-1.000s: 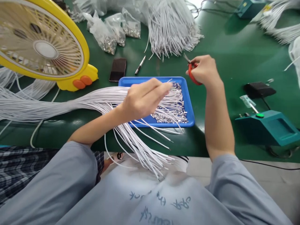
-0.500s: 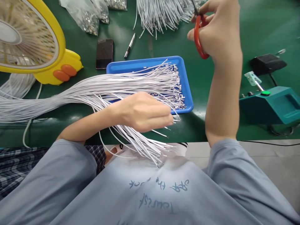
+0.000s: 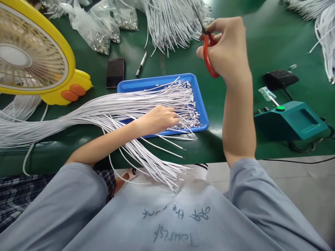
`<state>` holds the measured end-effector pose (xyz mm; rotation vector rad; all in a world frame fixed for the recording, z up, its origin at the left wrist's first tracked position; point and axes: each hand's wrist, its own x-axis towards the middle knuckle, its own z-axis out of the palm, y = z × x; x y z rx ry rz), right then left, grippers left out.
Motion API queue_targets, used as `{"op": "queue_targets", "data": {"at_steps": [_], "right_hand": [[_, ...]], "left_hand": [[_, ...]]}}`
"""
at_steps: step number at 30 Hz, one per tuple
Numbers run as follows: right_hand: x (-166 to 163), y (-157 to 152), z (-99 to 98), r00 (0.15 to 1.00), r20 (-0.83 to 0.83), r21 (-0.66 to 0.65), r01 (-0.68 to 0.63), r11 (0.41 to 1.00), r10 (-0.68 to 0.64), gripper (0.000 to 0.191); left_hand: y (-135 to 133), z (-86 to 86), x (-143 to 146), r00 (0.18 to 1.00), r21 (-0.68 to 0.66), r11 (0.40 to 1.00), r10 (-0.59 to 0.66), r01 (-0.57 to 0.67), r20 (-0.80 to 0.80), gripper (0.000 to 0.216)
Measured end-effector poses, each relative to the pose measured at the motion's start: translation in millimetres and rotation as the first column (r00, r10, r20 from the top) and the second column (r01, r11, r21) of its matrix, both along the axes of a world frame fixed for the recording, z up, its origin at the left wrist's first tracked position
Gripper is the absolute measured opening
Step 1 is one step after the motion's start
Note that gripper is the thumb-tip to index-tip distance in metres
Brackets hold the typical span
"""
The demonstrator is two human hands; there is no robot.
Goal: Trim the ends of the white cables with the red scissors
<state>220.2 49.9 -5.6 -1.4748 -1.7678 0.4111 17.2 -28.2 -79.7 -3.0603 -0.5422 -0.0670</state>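
Observation:
A thick bundle of thin white wires (image 3: 104, 108) fans across the green table from the left into a blue tray (image 3: 201, 104); several loose ends hang over the front edge. My left hand (image 3: 158, 118) rests on the wires inside the tray, fingers curled and pinching among the metal-tipped ends. My right hand (image 3: 226, 48) is raised above the table to the right of the tray, closed round red-handled scissors (image 3: 207, 57) whose blades point up and away.
A yellow fan (image 3: 39, 59) stands at the left. Behind the tray lie a dark phone (image 3: 115, 72), a pen (image 3: 141, 63), bags of metal terminals (image 3: 102, 31) and another pile of white wires (image 3: 170, 21). A teal device (image 3: 290, 120) and a black box (image 3: 280, 78) sit at the right.
My left hand moved from the table's front edge back onto the wire ends in the tray. My right hand with the scissors shifted slightly left and lower in view.

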Motion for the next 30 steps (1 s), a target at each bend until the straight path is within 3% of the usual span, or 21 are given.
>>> {"op": "queue_targets", "data": {"at_steps": [6,14,17,19,21,24,27,28,30], "right_hand": [[-3,-1,0.5,0.998,-0.062,0.054,0.009,0.999,-0.005,0.022],[-4,2,-2.2,0.998,-0.043,0.015,0.039,0.999,-0.038,0.02],[-3,1,-2.1,0.998,-0.056,0.035,0.034,0.999,-0.032,0.02],[-3,0,-0.3,0.997,-0.078,0.062,0.028,0.998,-0.023,0.02],[-5,-2,3.1,0.989,-0.148,0.092,0.005,0.996,0.008,0.019],[-14,-12,9.4,0.936,-0.335,0.144,-0.062,0.988,0.107,0.017],[-28,-28,13.5,0.857,-0.46,0.186,-0.165,0.969,0.234,0.02],[-32,-34,13.9,0.834,-0.485,0.196,-0.191,0.962,0.265,0.021],[-41,-46,13.7,0.791,-0.529,0.206,-0.23,0.951,0.306,0.021]], "left_hand": [[5,-16.6,3,0.997,0.066,0.998,-0.012,0.007,0.077,0.018],[4,-25.7,7,0.994,0.136,0.991,-0.033,0.019,0.101,0.022],[2,-16.2,9,0.975,0.018,1.0,0.002,-0.006,0.222,0.016],[-3,-1.6,7,0.921,-0.194,0.981,0.078,-0.003,0.381,0.017],[-13,18.0,3,0.824,-0.423,0.9,0.16,0.105,0.544,0.017],[-33,47.5,-5,0.678,-0.615,0.689,0.24,0.385,0.694,0.014],[-43,63.9,-10,0.65,-0.679,0.425,0.239,0.598,0.722,0.018],[-42,65.1,-12,0.638,-0.692,0.366,0.275,0.623,0.719,0.021],[-33,62.8,-13,0.575,-0.712,0.304,0.432,0.633,0.695,0.024]]}}
